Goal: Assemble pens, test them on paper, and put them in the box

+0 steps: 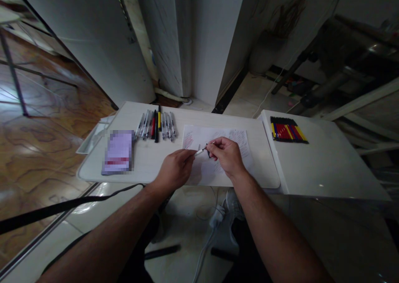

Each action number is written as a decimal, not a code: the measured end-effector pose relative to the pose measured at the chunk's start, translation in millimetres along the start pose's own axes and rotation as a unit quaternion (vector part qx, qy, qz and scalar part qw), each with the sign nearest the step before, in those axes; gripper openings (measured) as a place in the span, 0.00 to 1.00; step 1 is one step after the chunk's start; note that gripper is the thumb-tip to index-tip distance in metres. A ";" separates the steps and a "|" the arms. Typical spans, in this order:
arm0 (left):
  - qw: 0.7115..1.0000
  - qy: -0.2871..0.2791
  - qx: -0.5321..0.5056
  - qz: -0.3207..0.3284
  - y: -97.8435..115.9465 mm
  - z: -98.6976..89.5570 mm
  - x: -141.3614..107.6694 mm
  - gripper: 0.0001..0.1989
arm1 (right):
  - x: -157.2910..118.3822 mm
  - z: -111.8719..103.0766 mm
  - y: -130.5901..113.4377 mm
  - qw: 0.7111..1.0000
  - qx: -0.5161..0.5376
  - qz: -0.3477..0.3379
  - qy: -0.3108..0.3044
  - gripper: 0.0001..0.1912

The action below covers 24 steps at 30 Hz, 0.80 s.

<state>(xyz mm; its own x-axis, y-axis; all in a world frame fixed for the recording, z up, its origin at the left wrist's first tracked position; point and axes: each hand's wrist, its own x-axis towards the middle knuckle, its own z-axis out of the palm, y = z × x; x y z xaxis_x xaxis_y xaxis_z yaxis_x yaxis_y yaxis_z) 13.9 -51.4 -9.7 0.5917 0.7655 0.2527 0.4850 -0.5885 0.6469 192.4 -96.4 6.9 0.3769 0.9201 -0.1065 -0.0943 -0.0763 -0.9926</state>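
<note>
A white pen barrel (200,152) is gripped in the closed fingers of my left hand (176,168), pointing up and right. At its far end, my right hand (227,153) pinches a small dark pen part (209,153), mostly hidden by the fingers. Whether this part is joined to the barrel I cannot tell. Under both hands lies a white sheet of paper (218,133) covered with handwriting. Beyond my left hand, several clear pens (170,126) lie side by side, with a red and black pen (153,125) and a yellow and black pen (160,119) among them.
A blurred purple packet (120,150) lies at the left of the white table (93,166). On the adjoining white surface (327,166) at right, several coloured pens (288,130) form a neat row. A power strip (217,216) and cable are on the floor below.
</note>
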 end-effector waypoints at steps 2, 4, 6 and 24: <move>1.000 -0.004 0.006 -0.002 -1.7 1.0 -0.5 0.12 | 0.5 0.6 0.9 1.000 -0.004 -0.003 -0.004 0.11; 1.000 -0.006 0.006 -0.008 -2.5 1.2 -1.0 0.12 | 1.7 1.2 2.0 1.000 -0.011 -0.006 -0.013 0.12; 1.000 -0.003 0.005 -0.022 -2.5 0.4 -1.2 0.12 | 3.4 1.5 3.5 0.999 -0.030 -0.015 -0.016 0.14; 0.988 0.018 0.071 -0.137 -2.8 -11.7 0.6 0.13 | -5.3 20.4 8.8 0.731 -0.639 -0.217 -0.100 0.15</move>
<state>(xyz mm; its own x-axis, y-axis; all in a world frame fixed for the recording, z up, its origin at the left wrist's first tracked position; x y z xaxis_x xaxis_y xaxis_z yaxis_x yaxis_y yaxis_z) 5.3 -46.2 -3.0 0.4041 0.9081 0.1096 0.7109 -0.3872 0.5872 170.8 -94.2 -0.1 -0.0395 0.9922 0.1183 0.9805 0.0613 -0.1868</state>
